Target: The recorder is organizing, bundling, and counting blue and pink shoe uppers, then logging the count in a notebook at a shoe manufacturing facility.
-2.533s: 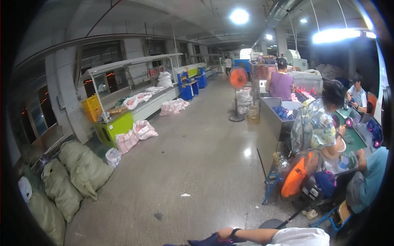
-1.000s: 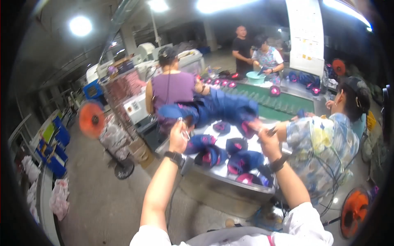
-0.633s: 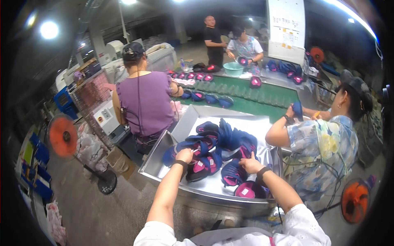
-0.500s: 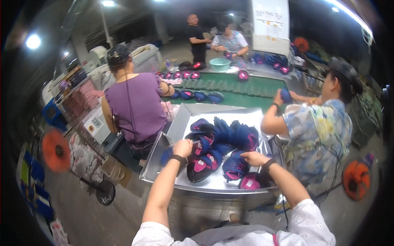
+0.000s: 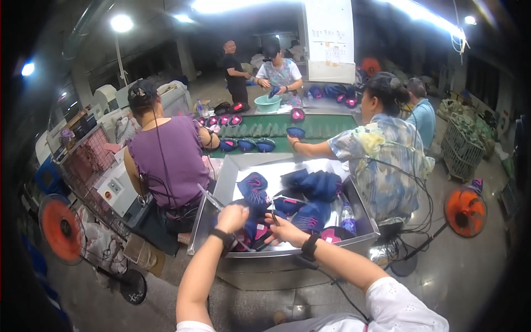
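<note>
Over the near left part of a metal tray (image 5: 365, 229), my left hand (image 5: 232, 218) is curled into a fist; what is inside it does not show. Close beside it, my right hand (image 5: 286, 231) pinches a small dark, thin thing (image 5: 274, 217) between thumb and forefinger, its other fingers partly spread. Below and around both hands lie several dark blue and pink shoe uppers. One laced upper (image 5: 253, 188) lies beyond my left hand, and another (image 5: 313, 216) is right of my right hand. A pile of blue uppers (image 5: 318, 184) fills the tray's far right.
A clear bottle (image 5: 348, 218) stands inside the tray's right side. Beyond is a green conveyor (image 5: 326, 123) with uppers along it. A person in purple (image 5: 166, 149) sits left; another in a patterned shirt (image 5: 381, 171) reaches over the belt. Orange fans (image 5: 62, 228) flank the tray.
My hands have come closer together, the right one moving left off a laced upper. The view has shifted. The person at right now holds a blue upper out over the conveyor.
</note>
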`<state>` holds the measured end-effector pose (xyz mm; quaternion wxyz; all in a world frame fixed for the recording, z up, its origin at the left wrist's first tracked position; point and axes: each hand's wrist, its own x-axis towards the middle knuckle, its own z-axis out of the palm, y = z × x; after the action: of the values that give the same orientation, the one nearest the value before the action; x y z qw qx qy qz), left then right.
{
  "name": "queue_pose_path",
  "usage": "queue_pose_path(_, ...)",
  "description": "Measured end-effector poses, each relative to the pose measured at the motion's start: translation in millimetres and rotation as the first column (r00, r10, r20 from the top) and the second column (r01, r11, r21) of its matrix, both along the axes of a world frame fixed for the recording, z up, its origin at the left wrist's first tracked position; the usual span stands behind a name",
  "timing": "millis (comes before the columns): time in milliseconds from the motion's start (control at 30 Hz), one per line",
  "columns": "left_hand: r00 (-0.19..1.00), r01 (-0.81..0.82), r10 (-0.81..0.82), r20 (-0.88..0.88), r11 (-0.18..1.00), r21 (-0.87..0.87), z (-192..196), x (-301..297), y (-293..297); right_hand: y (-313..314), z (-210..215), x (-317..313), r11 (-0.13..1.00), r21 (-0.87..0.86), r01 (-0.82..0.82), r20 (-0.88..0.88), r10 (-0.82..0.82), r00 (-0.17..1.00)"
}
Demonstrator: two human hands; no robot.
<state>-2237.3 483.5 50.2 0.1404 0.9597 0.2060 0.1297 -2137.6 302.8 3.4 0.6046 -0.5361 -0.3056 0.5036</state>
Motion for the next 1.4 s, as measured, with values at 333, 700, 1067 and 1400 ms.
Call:
queue_pose_path(333, 0.942, 0.027, 0.097, 0.32, 0.932, -0.362, 17, -115, -15, 130, -38, -53, 0.981, -0.086, -0.172, 0.225, 0.187, 0.956)
queue_pose_path(700, 0.697, -0.034, -0.165, 0.698, 0.964, 0.263, 109, -361, -68, 156, -47, 77, 0.961, 0.012, 0.278, 0.851, -0.155, 0.502)
queue_pose_path(1067, 0.877, 0.387, -0.159, 0.454, 0.794, -0.469, 33, -254, -115, 38, 43, -8, 0.95, 0.183, -0.254, 0.412, 0.161, 0.897)
queue_pose_path(1400, 0.824, 0.494, 0.041, 0.565, 0.436, -0.753, 2, -52, -289, -415, -16, -99, 0.787, 0.063, 0.614, -0.118, -0.605, 0.787)
